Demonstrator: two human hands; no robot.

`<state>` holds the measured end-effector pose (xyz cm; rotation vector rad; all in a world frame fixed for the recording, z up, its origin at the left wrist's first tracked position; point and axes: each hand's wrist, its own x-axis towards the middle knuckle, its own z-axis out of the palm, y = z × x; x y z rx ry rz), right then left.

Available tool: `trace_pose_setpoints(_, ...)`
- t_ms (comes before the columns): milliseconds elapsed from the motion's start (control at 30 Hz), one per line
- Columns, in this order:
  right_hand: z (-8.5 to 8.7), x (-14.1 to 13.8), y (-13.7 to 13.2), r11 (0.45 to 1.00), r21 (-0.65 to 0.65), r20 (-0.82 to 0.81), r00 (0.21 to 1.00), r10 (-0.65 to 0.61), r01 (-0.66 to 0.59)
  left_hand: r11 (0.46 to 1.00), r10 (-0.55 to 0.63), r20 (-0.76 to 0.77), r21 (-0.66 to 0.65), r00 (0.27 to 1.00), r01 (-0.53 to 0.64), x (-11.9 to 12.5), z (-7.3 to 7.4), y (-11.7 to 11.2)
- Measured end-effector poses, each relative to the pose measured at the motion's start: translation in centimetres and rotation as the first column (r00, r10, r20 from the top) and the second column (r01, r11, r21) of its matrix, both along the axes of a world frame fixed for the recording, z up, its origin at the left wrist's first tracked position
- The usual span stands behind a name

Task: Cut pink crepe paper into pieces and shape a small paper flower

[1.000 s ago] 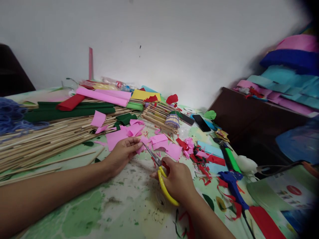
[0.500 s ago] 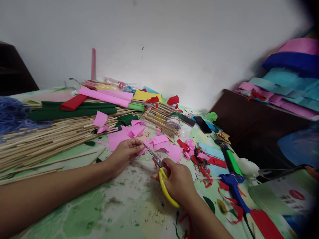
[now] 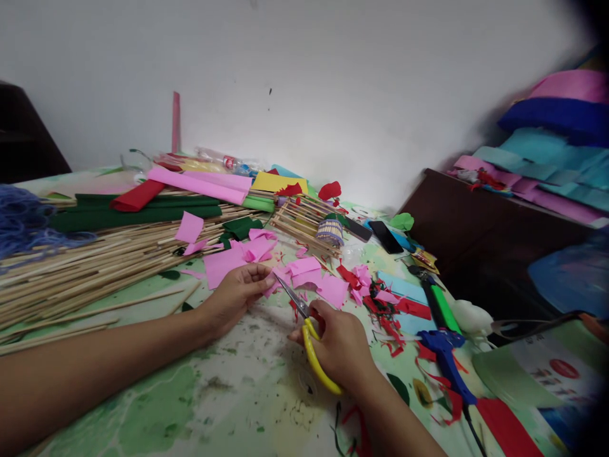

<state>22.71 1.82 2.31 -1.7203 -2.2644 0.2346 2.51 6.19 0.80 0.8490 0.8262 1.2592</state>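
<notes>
My left hand [image 3: 240,295] pinches a small piece of pink crepe paper [image 3: 272,287] between thumb and fingers, partly hidden by them. Yellow-handled scissors [image 3: 314,358] are in my right hand [image 3: 340,346], with fingers through the handles. Their metal blades point up and left, and the tips reach the pink piece at my left fingertips. Cut pink paper pieces [image 3: 333,289] lie just beyond both hands, and a larger pink sheet [image 3: 221,265] lies behind my left hand.
Thin wooden sticks [image 3: 104,266] spread across the left. A small stick frame [image 3: 302,222] stands at the back. On the right are red scraps [image 3: 412,308], a blue glue gun [image 3: 447,358], a black phone [image 3: 385,237] and a green container [image 3: 533,368].
The view has shifted very slightly. Both hands, the scissors and the pink piece keep nearly the same positions.
</notes>
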Motion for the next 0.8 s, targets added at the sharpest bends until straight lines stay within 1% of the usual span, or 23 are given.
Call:
trace_pose_setpoints(200,0.07,-0.01,-0.07,1.0,0.003,0.005,1.0,0.001,-0.001,0.996,0.083,0.026,0.043,0.996,-0.084,-0.1,-0.04,0.15)
trace_pose_setpoints(367,0.13,-0.09,-0.08,1.0,-0.025,0.003,1.0,0.01,-0.01,0.998,0.065,0.036,0.021,0.997,-0.065,-0.07,-0.07,0.2)
trace_pose_setpoints(633,0.09,-0.07,-0.17,1.0,-0.014,-0.039,0.999,0.023,-0.024,0.999,0.046,0.049,0.02,0.998,-0.047,-0.06,-0.23,0.22)
trace_pose_setpoints(800,0.27,-0.07,-0.21,1.0,0.001,-0.039,0.999,0.026,-0.026,0.999,0.036,0.026,0.033,0.999,-0.036,-0.11,-0.39,0.29)
